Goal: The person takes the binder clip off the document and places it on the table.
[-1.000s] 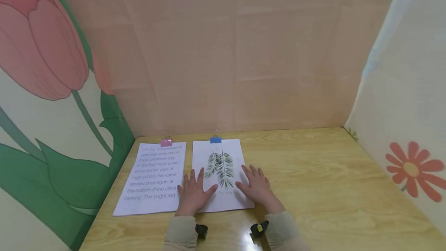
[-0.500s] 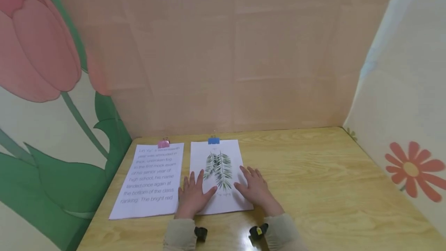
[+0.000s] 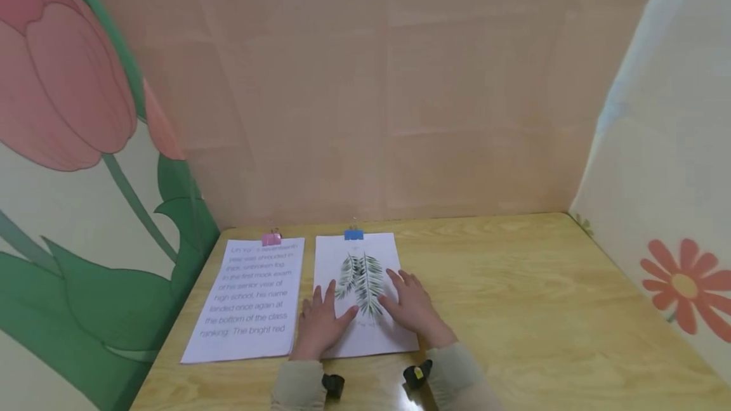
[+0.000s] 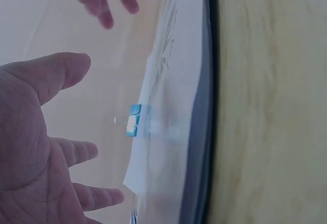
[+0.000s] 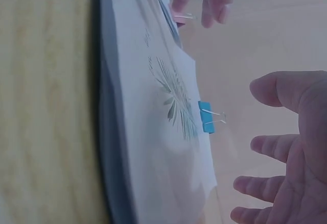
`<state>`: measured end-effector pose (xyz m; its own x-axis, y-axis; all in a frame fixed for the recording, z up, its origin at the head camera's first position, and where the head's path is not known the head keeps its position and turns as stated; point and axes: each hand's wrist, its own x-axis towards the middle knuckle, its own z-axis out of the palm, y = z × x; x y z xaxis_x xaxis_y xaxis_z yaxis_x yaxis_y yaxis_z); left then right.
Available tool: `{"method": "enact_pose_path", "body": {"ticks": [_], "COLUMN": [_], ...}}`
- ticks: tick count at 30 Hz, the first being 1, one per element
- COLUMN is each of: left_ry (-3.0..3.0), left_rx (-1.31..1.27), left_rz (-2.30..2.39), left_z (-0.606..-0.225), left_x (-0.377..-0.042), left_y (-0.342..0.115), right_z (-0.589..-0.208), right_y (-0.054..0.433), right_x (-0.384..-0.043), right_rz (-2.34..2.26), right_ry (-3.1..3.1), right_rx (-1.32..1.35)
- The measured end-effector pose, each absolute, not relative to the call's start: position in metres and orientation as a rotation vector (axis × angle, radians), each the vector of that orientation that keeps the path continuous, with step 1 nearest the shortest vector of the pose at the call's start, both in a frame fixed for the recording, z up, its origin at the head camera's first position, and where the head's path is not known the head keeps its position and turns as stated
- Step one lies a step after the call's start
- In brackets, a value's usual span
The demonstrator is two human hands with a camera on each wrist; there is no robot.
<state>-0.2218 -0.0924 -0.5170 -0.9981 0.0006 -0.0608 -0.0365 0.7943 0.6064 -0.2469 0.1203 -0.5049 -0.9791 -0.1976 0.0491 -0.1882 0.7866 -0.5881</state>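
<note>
Behind our tabletop [image 3: 502, 297] hung a peach backdrop [image 3: 365, 94]; the leaf-printed sheets [image 3: 371, 340] lay beside the lettered sheets [image 3: 245, 300], a blue clip [image 3: 354, 234] at their far edge. Above these we held our left hand [image 3: 322, 327] and right hand [image 3: 414, 306] spread, both hands empty; uneven pressing, we judged, might skew the unclipped near edge.

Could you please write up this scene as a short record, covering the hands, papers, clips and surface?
Left hand: fingers spread, above the left side of the leaf picture, holding nothing
Right hand: fingers spread, above the leaf picture's right side, holding nothing
Text page: lying left of the leaf picture, printed side up
Pink clip: on the text page's top edge
Blue clip: on the leaf picture's top edge
Surface: wooden table
</note>
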Motion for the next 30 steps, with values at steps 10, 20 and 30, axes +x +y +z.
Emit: {"method": "enact_pose_path", "body": {"ticks": [10, 20, 30], "left_ry": [2.899, 2.884, 2.881], "left_rx": [-0.029, -0.034, -0.057], "left_rz": [1.05, 1.072, 1.081], "left_z": [-0.516, -0.514, -0.511], "left_x": [-0.221, -0.222, -0.225], "left_y": [-0.088, -0.086, -0.084], "right_z": [-0.513, -0.516, -0.518], "right_y": [0.118, 0.119, 0.13], "right_x": [-0.255, -0.255, -0.264], "right_rz": [-1.13, -1.327, -1.747], "right_ry": [2.821, 2.773, 2.527], "right_rx": [-0.158, -0.163, 0.189]}}
